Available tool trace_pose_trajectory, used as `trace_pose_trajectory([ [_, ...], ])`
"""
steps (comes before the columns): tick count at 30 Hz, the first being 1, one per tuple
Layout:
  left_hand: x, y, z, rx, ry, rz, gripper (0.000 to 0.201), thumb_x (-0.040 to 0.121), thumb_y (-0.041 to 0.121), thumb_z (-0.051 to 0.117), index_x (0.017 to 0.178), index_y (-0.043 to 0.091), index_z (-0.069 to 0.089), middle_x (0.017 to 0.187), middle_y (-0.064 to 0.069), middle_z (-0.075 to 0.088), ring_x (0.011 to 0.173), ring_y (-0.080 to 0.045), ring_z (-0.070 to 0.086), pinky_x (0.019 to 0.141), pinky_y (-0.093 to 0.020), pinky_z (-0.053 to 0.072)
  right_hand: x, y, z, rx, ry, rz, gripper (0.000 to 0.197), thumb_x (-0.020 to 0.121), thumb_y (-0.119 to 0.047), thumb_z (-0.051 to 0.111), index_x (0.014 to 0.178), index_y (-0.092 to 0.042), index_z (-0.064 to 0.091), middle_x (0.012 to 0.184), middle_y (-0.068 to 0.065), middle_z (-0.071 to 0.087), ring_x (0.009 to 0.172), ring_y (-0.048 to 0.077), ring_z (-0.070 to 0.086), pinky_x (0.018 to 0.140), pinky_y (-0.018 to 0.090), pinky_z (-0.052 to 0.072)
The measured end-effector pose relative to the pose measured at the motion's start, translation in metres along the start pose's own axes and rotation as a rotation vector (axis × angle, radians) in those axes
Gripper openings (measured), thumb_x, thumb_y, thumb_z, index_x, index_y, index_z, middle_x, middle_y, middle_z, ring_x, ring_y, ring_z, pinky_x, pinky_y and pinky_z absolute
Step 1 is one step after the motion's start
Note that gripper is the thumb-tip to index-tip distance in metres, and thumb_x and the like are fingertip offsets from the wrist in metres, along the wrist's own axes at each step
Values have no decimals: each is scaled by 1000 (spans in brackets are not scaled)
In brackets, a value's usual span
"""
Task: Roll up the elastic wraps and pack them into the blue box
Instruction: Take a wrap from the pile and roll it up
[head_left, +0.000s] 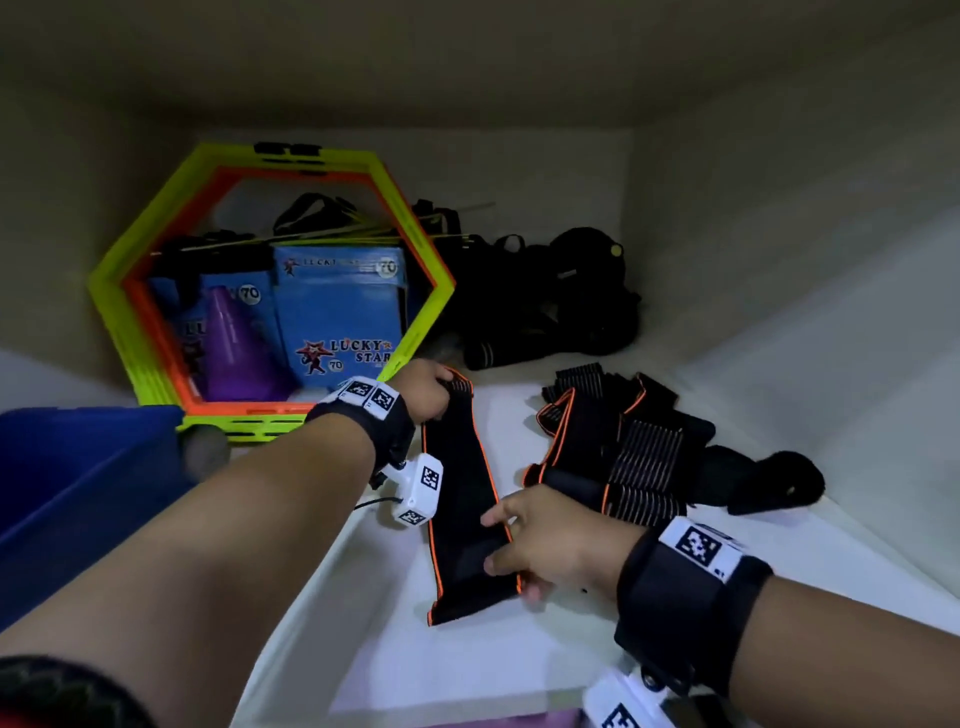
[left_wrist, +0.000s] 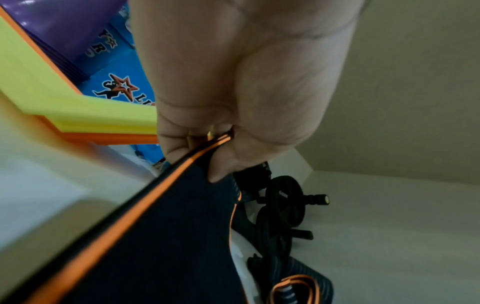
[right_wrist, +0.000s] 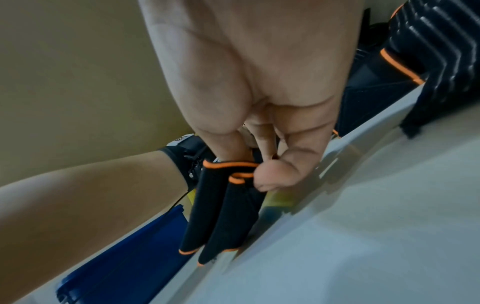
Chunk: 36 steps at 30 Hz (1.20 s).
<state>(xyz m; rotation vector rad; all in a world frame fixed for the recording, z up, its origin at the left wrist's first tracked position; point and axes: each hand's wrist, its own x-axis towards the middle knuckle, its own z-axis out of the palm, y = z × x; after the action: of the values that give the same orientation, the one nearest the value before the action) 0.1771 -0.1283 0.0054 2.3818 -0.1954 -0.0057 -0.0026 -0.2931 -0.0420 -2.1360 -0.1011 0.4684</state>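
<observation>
Head view: pinching the far end of one black, orange-edged elastic wrap with the left hand, close against the green and orange hexagon rings; gripping the near end with the right hand and holding the strip stretched along the white shelf. Showing also the other wraps heaped just beside it on the right, and the blue box at the left, well apart from the strip. Probably just beginning the roll from the near end. Risking a crooked, cone-shaped roll through uneven pull between the two ends; risking a sprung-open roll through slackening either pinch; possibly snagging the heap or nudging the rings while drawing the far end in.

Left wrist view: showing what the head view is hiding, namely the fingers curled round the wrap's end with the thumb pressing from the other side, and the orange edge taut towards the camera. Also catching a black roller wheel further back on the shelf. Not showing the box at all.

Right wrist view: revealing the near end already doubled over itself, with thumb and fingers pinching the fold and two layers hanging beneath, a detail unreadable from above. Also placing the box's blue wall low at the left, beyond the fold
</observation>
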Motion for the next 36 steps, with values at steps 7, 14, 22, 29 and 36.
trace_pose_trajectory([
  [7, 13, -19, 18, 162, -99, 64, 43, 83, -7, 61, 116, 19, 72, 115, -6, 72, 95, -21, 68, 79, -24, 52, 12, 4, 8, -145, 28, 12, 54, 86, -15, 71, 136, -14, 52, 63, 11, 59, 34, 11, 51, 39, 19, 42],
  [14, -10, -25, 4, 363, -34, 161, 29, 85, 11, 69, 111, 23, 74, 126, 3, 65, 116, -19, 60, 85, -19, 41, 11, 1, -4, -233, 85, 20, 26, 80, -13, 75, 103, -16, 63, 69, 11, 68, 54, 30, 65, 52, 38, 54],
  [22, -145, -38, -3, 415, -334, 207, 26, 81, 3, 54, 85, 24, 70, 77, 5, 73, 65, -8, 68, 62, -23, 57, 10, 4, -21, -232, 55, 30, 7, 87, -7, 64, 92, -11, 66, 85, 19, 75, 78, 32, 75, 65, 40, 62],
  [29, -188, -56, 6, 402, -264, 203, 44, 79, -4, 54, 110, 20, 73, 108, 5, 73, 85, -2, 61, 73, -8, 43, 9, -2, -9, -137, 16, 13, 19, 88, 7, 56, 103, 1, 65, 95, 18, 66, 80, 26, 66, 79, 44, 61],
  [36, -217, -59, 7, 310, -250, 204, 34, 78, 23, 79, 111, 27, 73, 104, 13, 65, 86, -4, 60, 78, -21, 48, -16, -2, -11, -354, -155, -140, 46, 75, -6, 82, 116, -18, 65, 111, -1, 66, 85, 11, 64, 68, 29, 57],
])
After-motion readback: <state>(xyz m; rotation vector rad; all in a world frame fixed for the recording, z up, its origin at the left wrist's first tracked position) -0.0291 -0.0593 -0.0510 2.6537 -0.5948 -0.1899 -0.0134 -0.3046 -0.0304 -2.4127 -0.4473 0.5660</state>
